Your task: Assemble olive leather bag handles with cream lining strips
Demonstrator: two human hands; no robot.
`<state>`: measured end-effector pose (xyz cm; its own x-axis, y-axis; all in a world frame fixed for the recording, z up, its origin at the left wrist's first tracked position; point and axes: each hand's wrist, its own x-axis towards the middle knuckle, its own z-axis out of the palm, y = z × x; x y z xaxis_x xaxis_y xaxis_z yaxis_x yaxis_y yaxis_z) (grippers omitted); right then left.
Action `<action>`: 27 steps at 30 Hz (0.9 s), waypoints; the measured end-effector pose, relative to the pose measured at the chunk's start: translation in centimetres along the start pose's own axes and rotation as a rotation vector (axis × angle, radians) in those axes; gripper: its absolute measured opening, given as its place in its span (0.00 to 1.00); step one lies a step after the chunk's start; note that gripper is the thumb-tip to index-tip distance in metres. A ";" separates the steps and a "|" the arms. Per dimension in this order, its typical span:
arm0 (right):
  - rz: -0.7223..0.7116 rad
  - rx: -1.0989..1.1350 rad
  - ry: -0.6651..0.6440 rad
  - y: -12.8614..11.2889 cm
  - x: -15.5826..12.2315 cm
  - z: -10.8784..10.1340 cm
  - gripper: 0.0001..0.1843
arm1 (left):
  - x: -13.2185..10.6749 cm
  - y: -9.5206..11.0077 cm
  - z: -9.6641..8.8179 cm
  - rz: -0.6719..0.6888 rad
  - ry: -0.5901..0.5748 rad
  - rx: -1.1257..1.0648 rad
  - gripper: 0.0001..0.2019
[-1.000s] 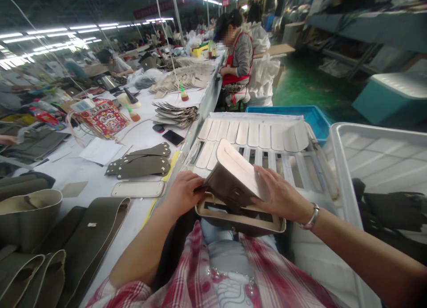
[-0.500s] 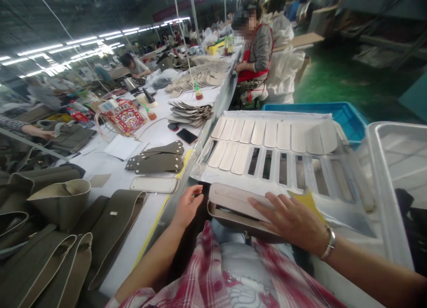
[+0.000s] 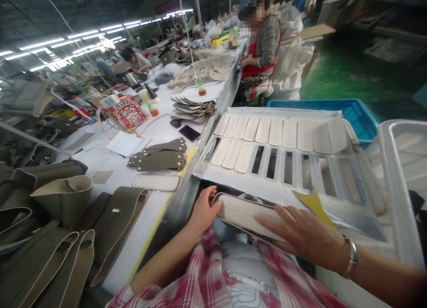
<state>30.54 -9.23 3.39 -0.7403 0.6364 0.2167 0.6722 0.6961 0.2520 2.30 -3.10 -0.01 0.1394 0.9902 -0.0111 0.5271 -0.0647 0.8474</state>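
Observation:
In my lap is a long, round-ended bag piece (image 3: 233, 225) with a dark rim. A pale oblong panel (image 3: 245, 212) lies within that rim. My left hand (image 3: 204, 214) grips the left end, its thumb on the panel and its fingers around the outer edge. Over the right end rests my right hand (image 3: 302, 232), with one digit along the panel and other fingers across the far rim. The underside of the piece is hidden. Just beyond it stands a white board with slots (image 3: 267, 172), bearing rows of similar pale panels (image 3: 276, 132).
Dark folded bag pieces (image 3: 116, 223) cover the table's left. Closer are a pale strip (image 3: 156, 182), dark straps (image 3: 158, 156), a phone (image 3: 190, 133) and glue bottles (image 3: 201, 87). A yellow piece (image 3: 315, 206), clear bin (image 3: 396, 188) and blue crate (image 3: 355, 110) are rightward. A co-worker (image 3: 265, 41) sits ahead.
My left hand has moved right and taken hold of the bag piece's left end. The pale panel, tilted above the rim before, now sits down inside it.

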 end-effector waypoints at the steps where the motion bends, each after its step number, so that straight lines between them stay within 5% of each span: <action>1: -0.011 0.010 0.001 0.1 0.1 0.0 0.36 | 0.1 0.0 -0.1 0.018 -0.016 0.018 0.21; 7: -0.002 0.105 -0.196 0.2 2.0 -0.1 0.39 | 1.3 0.0 -1.3 0.081 -0.083 0.207 0.25; 12: 0.118 0.146 -0.326 -0.7 3.5 -0.3 0.38 | 1.7 2.9 -0.8 0.333 -0.037 0.569 0.22; 16: 0.163 0.181 -0.356 -1.2 3.9 -0.6 0.32 | 0.7 4.9 1.7 0.631 -0.364 0.471 0.11; 19: 0.184 0.246 -0.390 -0.8 4.0 -0.9 0.24 | 0.8 5.1 3.3 0.699 -0.603 0.491 0.06; 22: 0.212 0.489 -0.395 0.9 3.5 -1.3 0.37 | 1.6 5.0 3.8 0.713 -0.666 0.552 0.08; 24: 0.339 0.779 -0.371 2.6 2.4 -1.7 0.44 | 2.1 5.1 4.0 0.730 -0.705 0.580 0.09; 27: 0.891 1.311 -0.320 4.6 -0.5 -2.1 0.35 | 2.6 5.7 4.9 0.691 -0.731 0.675 0.11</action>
<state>34.03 -7.07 6.43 -0.2111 0.8954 -0.3920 0.5348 -0.2299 -0.8131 9.78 -1.46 2.22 0.8900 0.4312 -0.1478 0.4550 -0.8199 0.3476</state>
